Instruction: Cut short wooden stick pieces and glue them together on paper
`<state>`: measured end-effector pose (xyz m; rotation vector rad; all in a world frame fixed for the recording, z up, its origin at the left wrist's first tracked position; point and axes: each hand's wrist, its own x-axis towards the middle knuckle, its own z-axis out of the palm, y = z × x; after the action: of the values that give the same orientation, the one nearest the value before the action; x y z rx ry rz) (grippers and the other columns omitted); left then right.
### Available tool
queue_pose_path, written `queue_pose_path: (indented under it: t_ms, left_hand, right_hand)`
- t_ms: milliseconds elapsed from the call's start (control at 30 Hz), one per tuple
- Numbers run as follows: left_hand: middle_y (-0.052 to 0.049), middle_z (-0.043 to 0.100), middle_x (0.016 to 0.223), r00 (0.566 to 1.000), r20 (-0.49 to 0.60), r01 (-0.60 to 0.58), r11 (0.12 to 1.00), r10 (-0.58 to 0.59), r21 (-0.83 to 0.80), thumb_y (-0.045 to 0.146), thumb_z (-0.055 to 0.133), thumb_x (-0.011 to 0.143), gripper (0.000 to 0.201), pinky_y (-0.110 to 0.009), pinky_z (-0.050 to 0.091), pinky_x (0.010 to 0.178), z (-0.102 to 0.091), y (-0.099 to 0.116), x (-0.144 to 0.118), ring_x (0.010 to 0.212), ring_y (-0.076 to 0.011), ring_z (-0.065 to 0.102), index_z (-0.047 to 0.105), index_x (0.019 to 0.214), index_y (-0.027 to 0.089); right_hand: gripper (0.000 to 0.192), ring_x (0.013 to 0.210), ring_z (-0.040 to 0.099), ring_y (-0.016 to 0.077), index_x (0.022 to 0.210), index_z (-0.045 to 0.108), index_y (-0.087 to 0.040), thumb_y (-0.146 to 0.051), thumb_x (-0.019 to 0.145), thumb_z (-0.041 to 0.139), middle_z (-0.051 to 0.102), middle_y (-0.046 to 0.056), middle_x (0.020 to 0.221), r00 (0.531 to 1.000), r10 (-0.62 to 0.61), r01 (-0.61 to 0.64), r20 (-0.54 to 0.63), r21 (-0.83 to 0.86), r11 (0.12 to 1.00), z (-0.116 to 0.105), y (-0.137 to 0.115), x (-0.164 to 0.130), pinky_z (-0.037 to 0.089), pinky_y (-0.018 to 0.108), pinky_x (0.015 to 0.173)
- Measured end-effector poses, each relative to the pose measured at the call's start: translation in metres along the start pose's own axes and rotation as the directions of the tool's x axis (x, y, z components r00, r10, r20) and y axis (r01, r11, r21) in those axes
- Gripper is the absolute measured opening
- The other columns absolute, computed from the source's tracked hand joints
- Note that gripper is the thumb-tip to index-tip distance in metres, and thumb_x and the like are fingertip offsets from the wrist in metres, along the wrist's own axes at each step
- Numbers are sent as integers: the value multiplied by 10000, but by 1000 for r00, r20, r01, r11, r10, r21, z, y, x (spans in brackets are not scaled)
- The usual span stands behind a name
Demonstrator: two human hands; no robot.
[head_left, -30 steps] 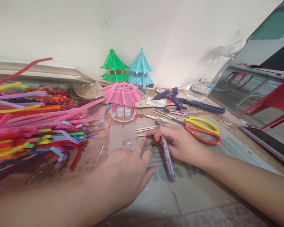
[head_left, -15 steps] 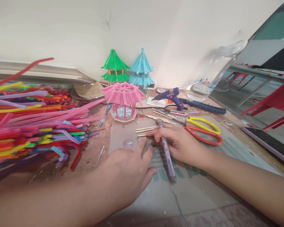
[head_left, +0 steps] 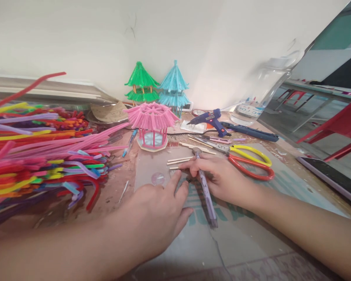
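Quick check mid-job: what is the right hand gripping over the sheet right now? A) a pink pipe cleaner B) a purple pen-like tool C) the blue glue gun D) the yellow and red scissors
B: the right hand is closed around the purple pen-like tool, while the glue gun and scissors lie untouched on the table beyond it.

A worn brownish surface point(head_left: 114, 195) is carrying a translucent sheet point(head_left: 245, 234) near its middle. A heap of coloured pipe cleaners point(head_left: 32, 152) is lying at its left edge, while scissors point(head_left: 248, 160), a blue glue gun point(head_left: 210, 119) and thin wooden sticks point(head_left: 179, 159) are resting farther back.
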<state>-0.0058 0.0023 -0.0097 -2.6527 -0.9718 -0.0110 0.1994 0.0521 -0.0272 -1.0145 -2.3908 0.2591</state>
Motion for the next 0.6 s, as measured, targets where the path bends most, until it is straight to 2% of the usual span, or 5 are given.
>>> queue_pose_path:
  t_ms: [200,467,600]
  left_hand:
    - [-194,596,1339,1000,-1,-20,1000,20,7,365,450,969,394,-307,481,464,0,0,1,892,-282,701,643,1246,162]
    - [-181,614,1324,998,-46,-31,997,34,73,360,449,961,401,-328,479,424,2,1,-1,814,-284,709,633,1260,168]
    - [-198,587,1358,1000,-19,-6,997,7,78,367,451,958,421,-326,474,420,1,1,-1,678,-238,697,600,1292,160]
  right_hand:
    - [170,849,663,202,795,599,-234,-68,805,563,729,43,926,1000,3,-3,8,-9,1000,-2,-1,0,490,282,712]
    - [176,860,651,203,804,593,-233,-64,810,544,720,46,939,1000,10,-9,18,-26,1000,-1,-1,0,490,291,725]
    - [185,824,642,197,794,587,-233,-52,800,545,713,41,903,1000,7,-7,14,-17,1000,-1,-1,1,478,282,705]
